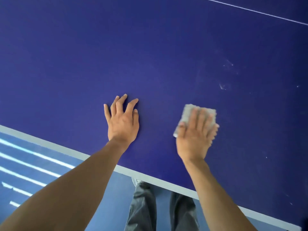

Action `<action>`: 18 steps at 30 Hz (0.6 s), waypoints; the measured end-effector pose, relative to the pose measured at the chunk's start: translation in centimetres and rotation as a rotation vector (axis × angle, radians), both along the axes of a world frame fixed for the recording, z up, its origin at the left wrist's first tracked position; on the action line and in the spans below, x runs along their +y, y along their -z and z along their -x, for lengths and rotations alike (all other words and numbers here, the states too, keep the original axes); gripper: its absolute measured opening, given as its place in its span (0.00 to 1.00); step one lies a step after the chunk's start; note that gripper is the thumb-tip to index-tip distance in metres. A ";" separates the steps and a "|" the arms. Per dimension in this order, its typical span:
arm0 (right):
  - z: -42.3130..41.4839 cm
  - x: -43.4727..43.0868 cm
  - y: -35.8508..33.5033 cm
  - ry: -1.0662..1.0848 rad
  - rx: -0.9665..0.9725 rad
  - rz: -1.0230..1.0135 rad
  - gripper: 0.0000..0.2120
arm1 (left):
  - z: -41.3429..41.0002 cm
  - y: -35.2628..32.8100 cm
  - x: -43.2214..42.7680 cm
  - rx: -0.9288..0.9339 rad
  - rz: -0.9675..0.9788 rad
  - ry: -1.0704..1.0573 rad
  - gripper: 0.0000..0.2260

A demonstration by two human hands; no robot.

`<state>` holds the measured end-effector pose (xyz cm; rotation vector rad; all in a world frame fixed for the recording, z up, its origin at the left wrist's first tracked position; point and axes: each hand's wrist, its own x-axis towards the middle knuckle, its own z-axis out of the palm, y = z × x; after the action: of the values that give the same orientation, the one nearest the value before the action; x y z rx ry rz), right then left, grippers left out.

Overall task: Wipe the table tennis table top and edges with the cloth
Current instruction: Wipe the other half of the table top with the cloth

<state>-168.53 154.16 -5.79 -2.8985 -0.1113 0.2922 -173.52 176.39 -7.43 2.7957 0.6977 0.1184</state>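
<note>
At far left, below the bench edge, the blue floor carries bright reflected stripes and lies outside the work area. Running diagonally from left to lower right, the pale edge band marks the near border of the bench; it appears not yet wiped at this point, judged only from the cloth position. Left of centre, the left hand lies on the blue surface with fingers spread and nothing held, probably serving as a brace while the person leans forward. Below, between the forearms, dark trouser legs stand close against the bench edge. Right of centre, the right hand presses flat, fingers together and extended, on the grey cloth, which lies on the bench top well inside the edge; motion blur suggests a stroke in progress. Farther right, pale smudges are visible on the surface, likely the next target. Top right, a thin white line crosses the surface. Nothing obstructs the cloth path
</note>
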 end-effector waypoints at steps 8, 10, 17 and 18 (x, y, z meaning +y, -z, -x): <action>7.0 -4.1 1.3 -0.648 -0.058 -0.014 0.29 | -2.8 -0.9 1.0 -0.091 -0.067 -0.048 0.15; 4.3 -6.1 1.1 -0.545 -0.069 0.026 0.29 | -4.7 -0.9 2.6 -0.042 -0.088 -0.031 0.16; -8.0 -1.7 0.9 0.038 -0.051 0.001 0.31 | -6.3 0.2 3.8 -0.016 -0.044 -0.086 0.18; -7.7 -0.1 0.8 -0.026 -0.061 0.004 0.31 | -6.2 0.2 3.9 -0.021 -0.045 -0.092 0.18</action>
<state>-160.83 154.01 -6.63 -2.9131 -0.1586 0.2085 -167.29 180.26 -7.65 2.8005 0.8280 0.1829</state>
